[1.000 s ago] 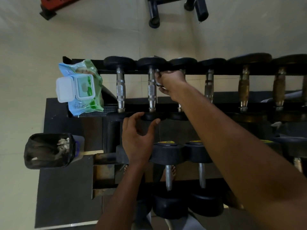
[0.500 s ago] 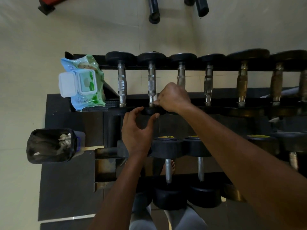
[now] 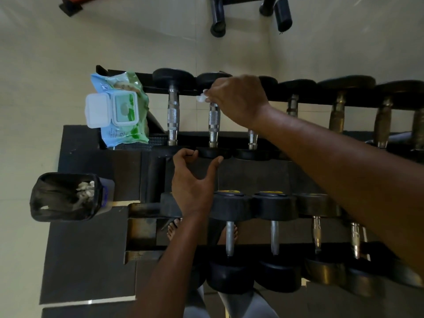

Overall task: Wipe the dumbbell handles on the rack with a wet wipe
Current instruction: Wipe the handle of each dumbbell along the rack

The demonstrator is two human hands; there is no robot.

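The right hand (image 3: pixel 236 99) pinches a small white wipe (image 3: pixel 202 97) against the far end of the second handle (image 3: pixel 213 120) on the top rack (image 3: pixel 390 143), fingers curled round the bar at about twelve o'clock from where I stand. The left hand (image 3: pixel 195 180) is spread, thumb and fingertips touching the near black head (image 3: pixel 214 153) of that same dumbbell at about six o'clock of the handle, steadying it. The risk I see is the dumbbell turning or sliding on its rails if the wiping hand pulls hard while the left hand only rests there without a firm hold; the neighbouring heads sit touching, so a shift could trap a fingertip. The wipe is bunched small, so it may skip part of the knurled middle or slip out of the pinch. The wipe pack (image 3: pixel 119 111) lies at nine o'clock of the handle with its lid open, near the first dumbbell, and the bin (image 3: pixel 66 196) stands on the floor at about eight o'clock, well apart from both hands.
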